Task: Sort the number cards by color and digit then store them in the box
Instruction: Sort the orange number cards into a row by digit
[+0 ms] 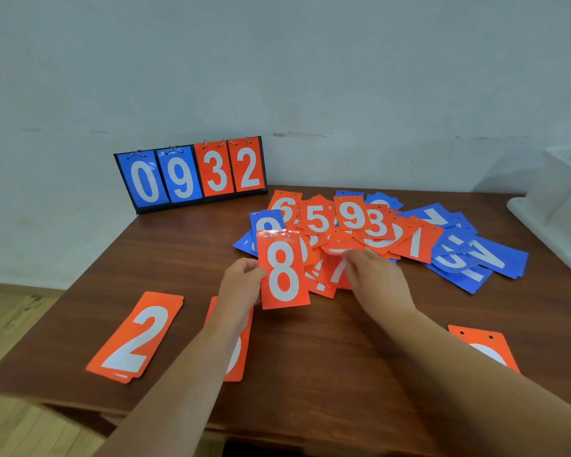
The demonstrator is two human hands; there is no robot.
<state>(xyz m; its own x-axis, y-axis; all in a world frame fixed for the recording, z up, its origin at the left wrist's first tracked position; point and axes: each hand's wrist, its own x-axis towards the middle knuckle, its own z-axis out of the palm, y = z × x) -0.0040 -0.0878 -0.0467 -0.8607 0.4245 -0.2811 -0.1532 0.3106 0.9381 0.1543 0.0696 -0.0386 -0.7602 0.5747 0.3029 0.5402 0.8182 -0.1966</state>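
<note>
The left hand [241, 285] pinches an orange 8 card [282, 272] by its left edge, thumb in front, holding it upright over the near-left edge of the pile [351, 214] of orange and blue cards on the surface [310, 351]. The right hand [373, 278] lies at the pile's near edge, fingers bent onto an orange 7 card [338, 273]; I cannot tell if it pinches it. A stack of 2 cards [136, 334] lies near-left of the pile. The box [567, 199] stands right of the pile.
</note>
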